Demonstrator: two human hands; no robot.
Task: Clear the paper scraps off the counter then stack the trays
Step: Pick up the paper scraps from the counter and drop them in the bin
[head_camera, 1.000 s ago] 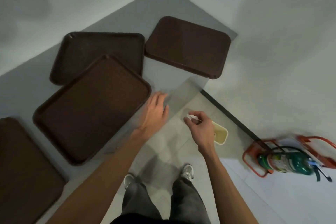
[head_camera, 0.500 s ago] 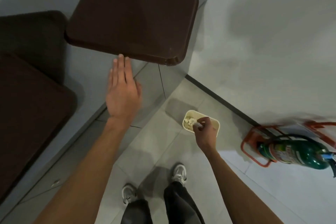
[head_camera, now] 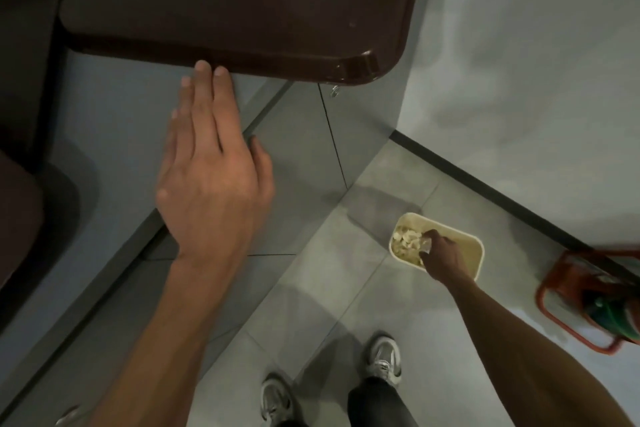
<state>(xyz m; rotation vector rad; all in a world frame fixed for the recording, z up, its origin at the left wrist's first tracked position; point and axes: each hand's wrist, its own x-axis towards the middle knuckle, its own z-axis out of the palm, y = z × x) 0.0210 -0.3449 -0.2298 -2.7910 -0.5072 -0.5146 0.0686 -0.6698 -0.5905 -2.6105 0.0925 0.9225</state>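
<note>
Pale grey tiled floor (head_camera: 311, 305), lit in patches. Plain white wall (head_camera: 536, 45) at right, black baseboard (head_camera: 485, 184) running along its foot. Grey cabinet doors (head_camera: 304, 149), thin seam between them, small metal lock (head_camera: 334, 91) near top. Green fire extinguisher (head_camera: 616, 319), blurred, in red metal stand (head_camera: 554, 302) against wall at right edge. Grey sneakers (head_camera: 384, 359) and dark trousers (head_camera: 377, 406) at bottom.

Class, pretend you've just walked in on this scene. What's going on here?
A person stands at a grey counter, clearing up. Their right hand reaches down into a cream bin on the floor that holds paper scraps; whether it grips one is unclear. Their left hand lies flat on the counter, fingertips at the rim of a brown tray. More trays lie further left; no single stack yet.
</note>
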